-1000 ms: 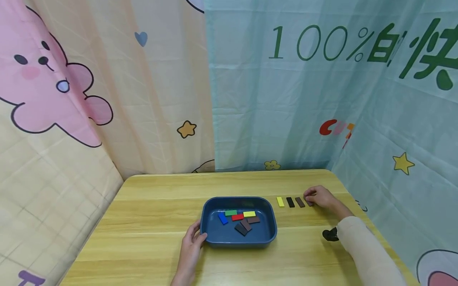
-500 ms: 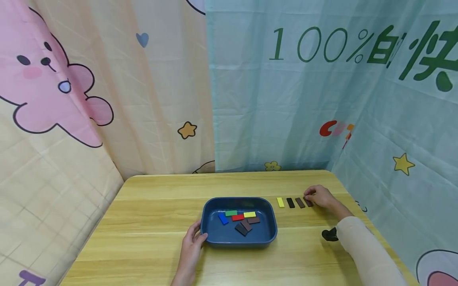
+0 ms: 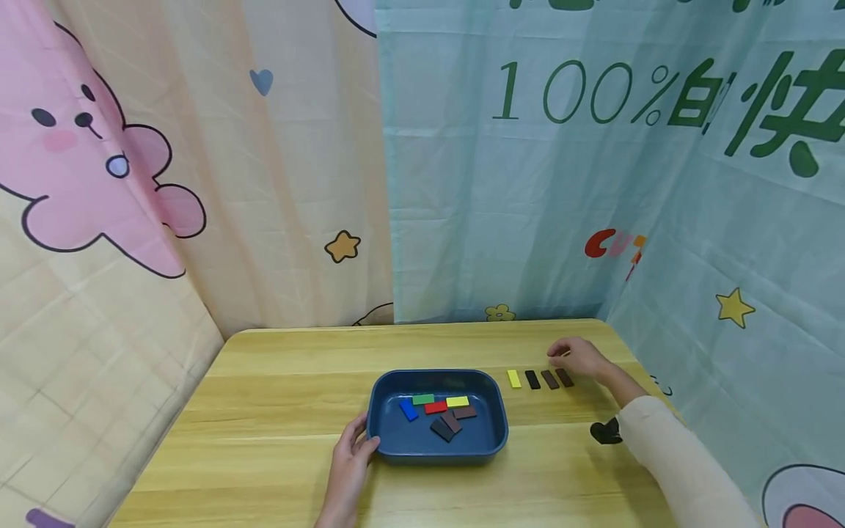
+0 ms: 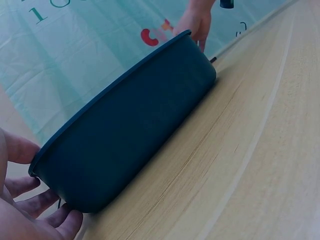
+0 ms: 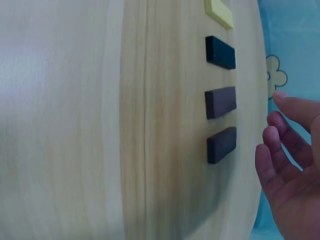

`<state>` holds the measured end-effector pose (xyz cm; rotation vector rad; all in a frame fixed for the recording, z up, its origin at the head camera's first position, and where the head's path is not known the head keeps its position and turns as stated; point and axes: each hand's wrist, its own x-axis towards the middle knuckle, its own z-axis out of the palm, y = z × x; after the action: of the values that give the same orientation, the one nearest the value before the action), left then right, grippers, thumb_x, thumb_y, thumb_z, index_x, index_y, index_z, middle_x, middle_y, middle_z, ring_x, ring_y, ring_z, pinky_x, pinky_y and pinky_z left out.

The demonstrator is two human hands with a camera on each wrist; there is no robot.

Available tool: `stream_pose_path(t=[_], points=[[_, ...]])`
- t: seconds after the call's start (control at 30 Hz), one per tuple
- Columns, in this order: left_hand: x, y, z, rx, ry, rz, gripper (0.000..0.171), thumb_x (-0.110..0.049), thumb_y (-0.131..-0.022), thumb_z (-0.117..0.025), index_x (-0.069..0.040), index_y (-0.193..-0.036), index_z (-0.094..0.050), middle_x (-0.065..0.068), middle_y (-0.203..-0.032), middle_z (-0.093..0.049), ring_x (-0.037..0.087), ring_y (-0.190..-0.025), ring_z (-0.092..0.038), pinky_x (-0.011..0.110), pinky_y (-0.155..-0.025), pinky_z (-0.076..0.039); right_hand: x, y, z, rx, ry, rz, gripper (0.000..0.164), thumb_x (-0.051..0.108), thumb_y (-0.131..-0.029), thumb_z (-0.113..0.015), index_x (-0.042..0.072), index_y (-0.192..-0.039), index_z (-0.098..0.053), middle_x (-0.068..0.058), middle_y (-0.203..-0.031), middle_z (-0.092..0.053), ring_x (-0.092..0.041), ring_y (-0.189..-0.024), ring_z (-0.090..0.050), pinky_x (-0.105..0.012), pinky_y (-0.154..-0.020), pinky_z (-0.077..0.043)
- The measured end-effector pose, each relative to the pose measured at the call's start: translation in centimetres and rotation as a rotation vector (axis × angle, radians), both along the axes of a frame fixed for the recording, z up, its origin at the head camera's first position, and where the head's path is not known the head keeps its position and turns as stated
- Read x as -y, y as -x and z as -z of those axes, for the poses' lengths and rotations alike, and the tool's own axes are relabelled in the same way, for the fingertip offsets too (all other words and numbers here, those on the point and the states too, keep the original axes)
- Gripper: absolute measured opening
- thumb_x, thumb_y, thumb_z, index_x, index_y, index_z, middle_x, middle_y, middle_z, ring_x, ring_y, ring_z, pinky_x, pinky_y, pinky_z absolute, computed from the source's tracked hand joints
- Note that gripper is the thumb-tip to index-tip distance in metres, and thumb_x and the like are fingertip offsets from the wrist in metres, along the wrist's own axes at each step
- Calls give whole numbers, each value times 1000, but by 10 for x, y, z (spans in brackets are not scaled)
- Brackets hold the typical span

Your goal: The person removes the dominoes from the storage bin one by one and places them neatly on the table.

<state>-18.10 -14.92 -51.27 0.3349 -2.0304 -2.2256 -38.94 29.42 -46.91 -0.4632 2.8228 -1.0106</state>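
Note:
My left hand (image 3: pixel 348 462) holds the left front corner of a dark blue plastic tub (image 3: pixel 436 455). In the left wrist view its fingertips touch the tub's rim and outer wall. Inside the tub lie flat domino-like blocks: green (image 3: pixel 423 400), blue (image 3: pixel 408 410), red (image 3: pixel 436 407), yellow (image 3: pixel 458 402), a black one (image 3: pixel 441 430) and two brown ones (image 3: pixel 465 412). To the right, a row stands on the table: yellow (image 3: pixel 514 379), black (image 3: pixel 532 379), brown (image 3: pixel 550 379) and another brown block (image 3: pixel 564 378). Just behind the row, my right hand (image 5: pixel 295 165) is off the blocks, its fingers loosely bent and holding nothing.
Everything stands on a light wooden table (image 3: pixel 284 396). Printed curtains (image 3: pixel 502 220) hang close behind it and along both sides. A black device (image 3: pixel 606 431) sits at the right wrist, beside the pale sleeve (image 3: pixel 680 455).
My right hand has let go of the rightmost brown block and lifted back and left from it. The block stays in the row. My left hand keeps its place on the tub.

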Motion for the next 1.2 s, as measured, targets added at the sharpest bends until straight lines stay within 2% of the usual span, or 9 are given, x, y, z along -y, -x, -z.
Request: stream_pose_path(t=[0.3,0.43,0.53,0.67,0.9,1.2], points=[[0,0,2,-14,-6,4,54,1,-103,-52,11,-153,-34,34,-153,-37,50,-138,-41,49,-108,-45,24,0,-13,6,34,-90,23,9,-99,-69,-8,-116,-69,-8,-101,-69,-23,-90,-65,-41,-75,-56],[0,0,3,-21,-10,3,54,1,-103,-52,12,-153,-34,35,-153,-37,50,-138,-41,49,-108,-45,37,0,-18,15,34,-135,23,10,-99,-70,-6,-115,-70,-6,-102,-69,-22,-90,-65,-46,-77,-57],[1,1,3,-18,-15,6,54,1,-103,-52,11,-153,-34,34,-153,-37,50,-138,-41,49,-108,-45,46,0,-22,15,32,-163,23,11,-99,-70,-5,-115,-70,-5,-102,-70,-23,-91,-66,-45,-78,-57],[1,2,3,-14,-17,12,54,2,-103,-52,11,-153,-34,34,-154,-36,51,-139,-40,50,-108,-45,58,0,-23,5,24,-185,23,12,-99,-70,-4,-116,-71,-4,-103,-70,-21,-92,-66,-38,-77,-57],[2,2,2,-11,-20,22,55,1,-103,-51,11,-154,-32,34,-154,-35,50,-139,-39,51,-108,-45,75,-2,-27,-24,24,-264,22,14,-99,-70,-2,-114,-72,-2,-101,-71,-22,-92,-67,-40,-78,-58],[1,2,2,-13,-14,15,55,1,-103,-51,11,-153,-33,35,-154,-35,51,-139,-39,51,-109,-44,97,-5,-33,-44,20,-326,18,15,-99,-71,2,-112,-74,2,-99,-71,-18,-90,-66,-36,-78,-57]])
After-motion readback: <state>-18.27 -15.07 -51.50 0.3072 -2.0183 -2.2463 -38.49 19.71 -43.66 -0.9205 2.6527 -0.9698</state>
